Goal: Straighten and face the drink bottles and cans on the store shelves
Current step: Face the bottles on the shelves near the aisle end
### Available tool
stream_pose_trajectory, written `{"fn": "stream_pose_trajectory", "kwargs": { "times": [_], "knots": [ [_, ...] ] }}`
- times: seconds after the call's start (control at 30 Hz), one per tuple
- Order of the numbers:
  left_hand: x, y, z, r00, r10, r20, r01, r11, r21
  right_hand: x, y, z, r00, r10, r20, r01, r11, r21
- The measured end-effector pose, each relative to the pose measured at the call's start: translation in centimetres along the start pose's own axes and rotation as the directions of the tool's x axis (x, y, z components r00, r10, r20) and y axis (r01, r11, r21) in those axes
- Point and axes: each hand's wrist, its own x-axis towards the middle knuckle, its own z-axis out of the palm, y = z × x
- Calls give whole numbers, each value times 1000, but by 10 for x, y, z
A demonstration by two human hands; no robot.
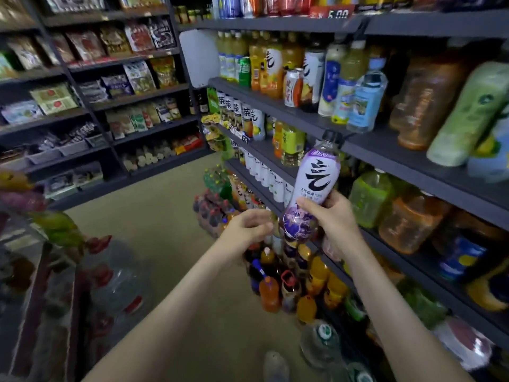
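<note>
My right hand [334, 219] grips a purple-labelled drink bottle [311, 188] around its lower half, holding it upright in front of the drink shelves [385, 150]. Its black cap reaches the edge of the middle shelf. My left hand [248, 227] hovers just left of the bottle's base with fingers loosely curled, holding nothing. On the upper shelf stand yellow, orange and white bottles and a tilted can [293, 88]. A clear water bottle [366, 100] leans near the shelf front.
Packs of bottles [275, 288] and large water jugs [322, 343] stand on the floor below the shelves. Snack shelves [110, 100] line the far wall. A display with blurred goods [41, 244] stands close on the left. Open floor [165, 216] lies between.
</note>
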Motion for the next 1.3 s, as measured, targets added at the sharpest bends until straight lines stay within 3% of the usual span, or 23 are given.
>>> {"fn": "stream_pose_trajectory", "kwargs": {
  "times": [0.2, 0.47, 0.57, 0.7, 0.93, 1.1, 1.3],
  "knots": [
    [152, 26, -77, 998, 64, -8, -64, 998, 29, 145, 11, 71, 999, -44, -25, 44, 999, 22],
    [305, 48, -184, 992, 74, 104, -78, 997, 30, 290, 12, 154, 998, -26, -59, 23, 998, -51],
    [359, 50, -216, 973, 75, 219, -86, 996, 38, 333, 20, 181, 993, -24, -111, 17, 998, -63],
    [427, 48, -247, 891, 82, 447, -166, 975, 151, 382, 35, 219, 975, -52, -216, 42, 998, -52],
    [527, 63, -298, 720, 124, 682, -368, 902, 224, 434, 42, 279, 912, -110, -395, 82, 993, -87],
    [556, 66, -296, 634, 283, 720, -527, 839, 135, 439, 43, 289, 867, -154, -474, 123, 988, -96],
    [553, 36, -288, 595, 312, 741, -595, 790, 145, 425, 57, 289, 835, -132, -534, -40, 953, -299]
  ]
}}
